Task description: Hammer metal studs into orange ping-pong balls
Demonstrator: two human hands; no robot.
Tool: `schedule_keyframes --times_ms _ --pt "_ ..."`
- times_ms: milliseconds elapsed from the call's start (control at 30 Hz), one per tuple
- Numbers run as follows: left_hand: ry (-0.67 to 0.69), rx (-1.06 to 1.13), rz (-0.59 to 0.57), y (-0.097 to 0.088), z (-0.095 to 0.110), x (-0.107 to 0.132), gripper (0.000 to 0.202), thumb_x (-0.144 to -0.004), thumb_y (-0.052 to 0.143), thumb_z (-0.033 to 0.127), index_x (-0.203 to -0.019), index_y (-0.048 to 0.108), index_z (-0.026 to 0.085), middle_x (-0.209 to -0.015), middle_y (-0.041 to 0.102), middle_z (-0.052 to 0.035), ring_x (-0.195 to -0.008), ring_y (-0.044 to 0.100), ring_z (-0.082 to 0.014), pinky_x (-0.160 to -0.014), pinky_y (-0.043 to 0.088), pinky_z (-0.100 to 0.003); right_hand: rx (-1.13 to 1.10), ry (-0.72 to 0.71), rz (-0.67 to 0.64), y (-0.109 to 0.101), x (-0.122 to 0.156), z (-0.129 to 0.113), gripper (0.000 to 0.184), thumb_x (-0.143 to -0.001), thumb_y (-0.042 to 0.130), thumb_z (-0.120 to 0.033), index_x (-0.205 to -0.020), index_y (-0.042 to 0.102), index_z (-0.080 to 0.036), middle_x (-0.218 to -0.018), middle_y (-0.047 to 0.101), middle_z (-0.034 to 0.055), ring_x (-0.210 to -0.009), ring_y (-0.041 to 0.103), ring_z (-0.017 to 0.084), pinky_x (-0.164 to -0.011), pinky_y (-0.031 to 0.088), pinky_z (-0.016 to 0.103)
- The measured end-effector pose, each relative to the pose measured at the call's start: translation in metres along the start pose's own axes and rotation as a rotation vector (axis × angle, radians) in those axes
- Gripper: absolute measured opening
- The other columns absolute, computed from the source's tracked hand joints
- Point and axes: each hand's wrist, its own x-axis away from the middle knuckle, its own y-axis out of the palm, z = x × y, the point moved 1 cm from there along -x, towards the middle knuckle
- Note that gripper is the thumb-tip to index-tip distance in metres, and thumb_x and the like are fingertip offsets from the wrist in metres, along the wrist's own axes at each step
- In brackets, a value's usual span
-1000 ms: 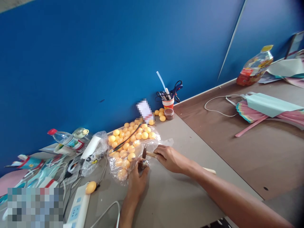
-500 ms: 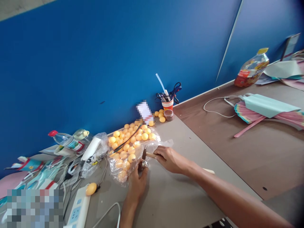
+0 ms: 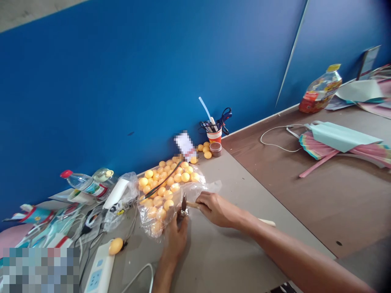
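My right hand (image 3: 215, 207) is closed round the wooden handle of a small hammer (image 3: 192, 204). Its dark head sits right over a shiny, crinkled ball, perhaps of foil (image 3: 183, 213), partly hiding it; whether the two touch, I cannot tell. Low on the table, my left hand (image 3: 176, 234) grips that ball between thumb and fingers. Just left of both hands lies a clear plastic bag (image 3: 154, 232) full of orange-yellow balls (image 3: 168, 204), with a dark strap (image 3: 163, 185) across it.
A power strip (image 3: 99, 264) with a yellow ball (image 3: 116, 246) on it lies at lower left, among cables and bottles (image 3: 88, 185). A paper cup of tools (image 3: 214, 136) and a round tub (image 3: 215, 149) stand by the blue wall. Rightward are a drink bottle (image 3: 320, 91) and a folded fan (image 3: 345, 140).
The hammer head has come down from above the shiny ball onto or just over it, with my right hand slightly lower. My left hand keeps its hold.
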Motion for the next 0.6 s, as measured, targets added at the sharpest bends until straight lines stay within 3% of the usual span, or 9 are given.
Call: schedule_keyframes --times_ms 167,367,533,600 --pt "0.059 -0.035 -0.021 -0.0026 0.0020 -0.0026 0.035 -0.083 0.056 0.038 -0.113 0.065 0.022 -0.117 0.069 -0.0087 -0.112 0.063 -0.0284 -0.097 0.053 -0.045 0.048 0.026 -0.040 0.0021 -0.0005 -0.0015 0.022 -0.089 0.045 -0.010 -0.068 0.052 -0.016 -0.076 0.056 0.0034 -0.065 0.049 0.012 -0.061 0.036 0.024" --pt "-0.061 0.054 -0.025 -0.0035 -0.0025 -0.0023 0.028 -0.079 0.062 0.042 -0.107 0.066 0.041 -0.112 0.073 0.0064 -0.110 0.066 -0.0243 -0.094 0.055 -0.038 0.021 0.001 -0.020 0.0003 -0.0011 -0.0011 0.023 -0.088 0.045 -0.010 -0.068 0.053 -0.016 -0.076 0.057 0.0036 -0.066 0.051 0.012 -0.061 0.038 0.024" --pt "-0.115 0.101 -0.057 -0.0038 -0.0025 -0.0020 0.028 -0.080 0.061 0.043 -0.107 0.063 0.043 -0.110 0.073 0.0091 -0.111 0.065 -0.0223 -0.098 0.053 -0.036 -0.015 -0.027 0.080 -0.0039 -0.0004 0.0001 0.020 -0.091 0.044 -0.013 -0.077 0.058 -0.016 -0.082 0.060 0.0054 -0.072 0.055 0.014 -0.065 0.041 0.025" --pt "-0.106 0.100 -0.075 -0.0046 0.0005 -0.0039 0.027 -0.080 0.060 0.043 -0.106 0.063 0.043 -0.109 0.073 0.0099 -0.109 0.066 -0.0216 -0.097 0.053 -0.036 0.010 -0.006 0.063 -0.0027 -0.0003 0.0007 0.020 -0.090 0.044 -0.013 -0.076 0.057 -0.016 -0.082 0.060 0.0056 -0.071 0.055 0.014 -0.065 0.040 0.025"
